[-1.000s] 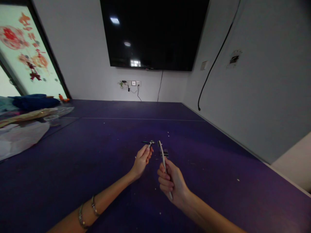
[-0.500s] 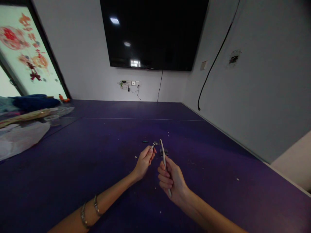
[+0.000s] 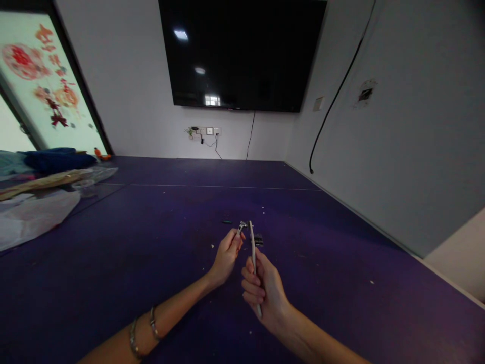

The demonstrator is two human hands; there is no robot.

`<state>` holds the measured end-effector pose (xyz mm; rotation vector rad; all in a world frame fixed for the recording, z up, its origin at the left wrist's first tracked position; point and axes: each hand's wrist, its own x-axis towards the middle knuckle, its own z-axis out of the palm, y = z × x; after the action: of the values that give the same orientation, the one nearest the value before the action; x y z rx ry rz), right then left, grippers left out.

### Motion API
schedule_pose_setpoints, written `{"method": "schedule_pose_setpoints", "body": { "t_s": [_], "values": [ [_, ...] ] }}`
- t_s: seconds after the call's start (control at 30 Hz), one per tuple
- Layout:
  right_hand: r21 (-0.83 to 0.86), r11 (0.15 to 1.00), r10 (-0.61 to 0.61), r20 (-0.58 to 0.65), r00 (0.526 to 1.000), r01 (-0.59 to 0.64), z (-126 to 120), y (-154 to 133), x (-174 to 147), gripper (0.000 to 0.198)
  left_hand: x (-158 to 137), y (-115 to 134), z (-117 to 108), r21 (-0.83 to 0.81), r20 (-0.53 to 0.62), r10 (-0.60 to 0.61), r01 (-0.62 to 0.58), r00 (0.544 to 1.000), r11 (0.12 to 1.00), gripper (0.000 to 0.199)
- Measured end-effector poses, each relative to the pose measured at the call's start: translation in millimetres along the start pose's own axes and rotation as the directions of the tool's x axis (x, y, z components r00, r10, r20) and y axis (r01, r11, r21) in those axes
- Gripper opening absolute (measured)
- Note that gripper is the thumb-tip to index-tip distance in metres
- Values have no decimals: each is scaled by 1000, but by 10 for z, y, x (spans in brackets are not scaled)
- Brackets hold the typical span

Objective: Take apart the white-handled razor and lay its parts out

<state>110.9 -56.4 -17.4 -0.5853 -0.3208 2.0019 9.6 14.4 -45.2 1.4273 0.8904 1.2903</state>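
One small metal tool sits in the left hand, its fingers pinched about the handle, the shiny head poking out beyond the fingertips; the right hand has its fingers wrapped around a slender white brush, which stands nearly upright with its dark bristles turned toward the metal head; the two heads are just beside each other, and whether they touch is too small to tell.

Both tools are held above a broad purple surface; on it, just beyond the right hand and beside the brush, lies a small dark object, too small to identify; a thin green piece lies a little to the left of the metal head; white specks are scattered around.

Two bracelets circle the left forearm; off to the left are a whitish plastic bag and a dark blue cloth; on the wall ahead hangs a large black television, with sockets below it.
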Motion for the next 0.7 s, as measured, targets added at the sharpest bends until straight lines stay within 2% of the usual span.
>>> {"method": "schedule_pose_setpoints", "body": {
  "t_s": [0.23,0.5,0.7],
  "values": [
    [30,999,-31,13,999,30,31,-50,42,45,-3,-44,26,40,-81,54,-51,995,998,28],
    [31,999,-24,23,999,23,47,58,42,40,-3,-25,19,87,-93,87,-79,992,993,28],
    [37,999,-40,6,999,40,39,-46,51,42,6,-33,16,47,-56,61,-58,997,997,32]
  ]
}}
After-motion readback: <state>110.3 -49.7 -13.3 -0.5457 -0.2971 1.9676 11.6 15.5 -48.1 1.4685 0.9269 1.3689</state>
